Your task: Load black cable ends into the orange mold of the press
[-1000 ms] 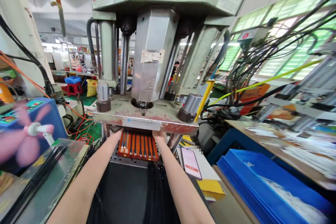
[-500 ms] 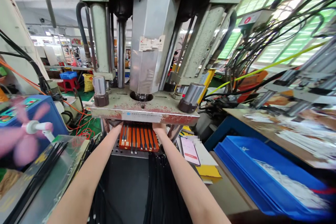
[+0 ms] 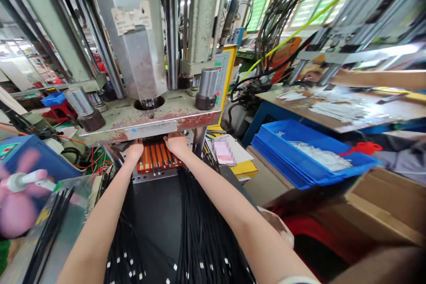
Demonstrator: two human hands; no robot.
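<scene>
An orange slotted block (image 3: 155,158) sits on a metal base under the press's lower plate, with several black flat cables lying side by side in its slots. At its left far edge is my left hand (image 3: 135,151), fingers curled and partly hidden under the plate. My right hand (image 3: 176,143) is closed around the block's right far part, knuckles up, its fingertips mostly hidden. Between the two hands the cable ends point toward me. A large bundle of black cables (image 3: 199,217) with pale tips spreads over the dark table (image 3: 156,204) beneath my forearms.
The press plate (image 3: 153,126) hangs just above my hands. At left, a pink fan (image 3: 20,182) stands near more black cables (image 3: 49,226). A phone (image 3: 223,150) lies on papers at right. Beyond are blue bins (image 3: 309,155), a cardboard box (image 3: 386,204) and another person's arm (image 3: 369,79).
My view has turned to the right, so the press appears further left. Both hands show more from under the plate, and the right hand is now over the block's right part.
</scene>
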